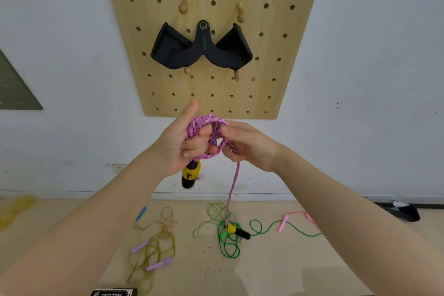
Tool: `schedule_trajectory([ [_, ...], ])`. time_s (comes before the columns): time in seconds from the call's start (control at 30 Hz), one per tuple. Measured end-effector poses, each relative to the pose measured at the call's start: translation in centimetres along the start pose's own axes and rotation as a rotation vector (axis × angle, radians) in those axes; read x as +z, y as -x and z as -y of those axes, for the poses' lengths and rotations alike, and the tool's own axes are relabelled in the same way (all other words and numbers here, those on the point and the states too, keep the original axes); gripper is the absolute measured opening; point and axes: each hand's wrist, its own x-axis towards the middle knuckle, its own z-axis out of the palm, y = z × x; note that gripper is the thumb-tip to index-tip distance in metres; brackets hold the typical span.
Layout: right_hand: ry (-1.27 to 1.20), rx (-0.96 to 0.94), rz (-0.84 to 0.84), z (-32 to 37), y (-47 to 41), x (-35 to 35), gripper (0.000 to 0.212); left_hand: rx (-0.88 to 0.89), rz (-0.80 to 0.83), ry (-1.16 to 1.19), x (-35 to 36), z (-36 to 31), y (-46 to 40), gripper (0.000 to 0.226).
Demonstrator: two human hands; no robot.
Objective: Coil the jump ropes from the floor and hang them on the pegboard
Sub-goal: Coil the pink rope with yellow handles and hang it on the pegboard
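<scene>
A pink braided jump rope (208, 125) is wound in loops around my left hand (179, 142), whose fingers grip the coil with the thumb up. One yellow-and-black handle (189, 175) hangs below that hand. My right hand (247, 145) pinches the rope strand beside the coil. From it the rope drops straight to the floor, where its other yellow-and-black handle (236, 230) lies. The wooden pegboard (276, 55) is on the wall right above my hands, with wooden pegs (241, 15) sticking out.
A black handle attachment (201, 48) hangs mid-pegboard. On the floor lie a green rope (228, 245), an olive rope with purple handles (153, 252), an orange rope with a blue handle (168, 221), a rope with pink handles (283, 223), a yellow rope (16, 209) and a black object (403, 211).
</scene>
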Motion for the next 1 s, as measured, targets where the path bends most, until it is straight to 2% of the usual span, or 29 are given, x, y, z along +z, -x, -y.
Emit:
schedule_trajectory([
  [0.1,0.051,-0.014,-0.022,0.0,-0.2,0.2,0.013,-0.022,0.001,-0.052,-0.1,0.6,-0.1,0.051],
  [0.2,0.132,0.023,-0.104,0.2,-0.4,0.1,0.019,-0.044,-0.036,-0.101,0.5,0.5,-0.3,0.049],
  [0.33,0.114,0.023,-0.105,0.5,-0.9,-0.2,0.019,-0.004,-0.073,-0.105,1.4,0.3,-0.3,0.041],
  [0.43,0.229,0.046,-0.194,-0.9,-0.9,-0.8,0.022,0.022,-0.12,0.029,1.0,0.2,-0.4,0.045],
  [0.5,0.367,0.124,-0.216,-2.2,-0.2,-1.3,0.034,0.079,-0.191,0.165,0.0,-0.1,-0.4,0.038],
  [0.57,0.541,0.258,-0.159,-3.5,0.7,-2.0,0.03,0.142,-0.297,0.254,-1.3,-0.8,-0.4,0.036],
  [0.67,0.721,0.387,0.029,-3.8,1.6,-1.5,0.025,0.165,-0.384,0.16,-3.4,-0.9,-0.6,0.037],
  [0.77,1.011,0.161,0.163,-1.3,1.0,1.1,0.028,0.027,-0.457,-0.235,-4.6,1.1,-1.0,0.042],
  [0.83,1.162,-0.042,0.208,1.0,0.2,2.5,0.023,-0.087,-0.37,-0.441,-4.5,2.8,-1.0,0.039],
  [0.87,1.177,-0.112,0.201,2.1,-0.3,2.8,0.022,-0.123,-0.292,-0.44,-3.8,3.3,-0.9,0.035],
  [0.93,1.119,-0.181,0.116,3.4,-0.8,2.4,0.019,-0.157,-0.155,-0.359,-2.1,3.4,-0.4,0.04],
  [1.0,1.013,-0.153,-0.052,4.1,-1.1,1.1,0.021,-0.209,-0.058,-0.242,-0.4,2.8,0.2,0.064],
])
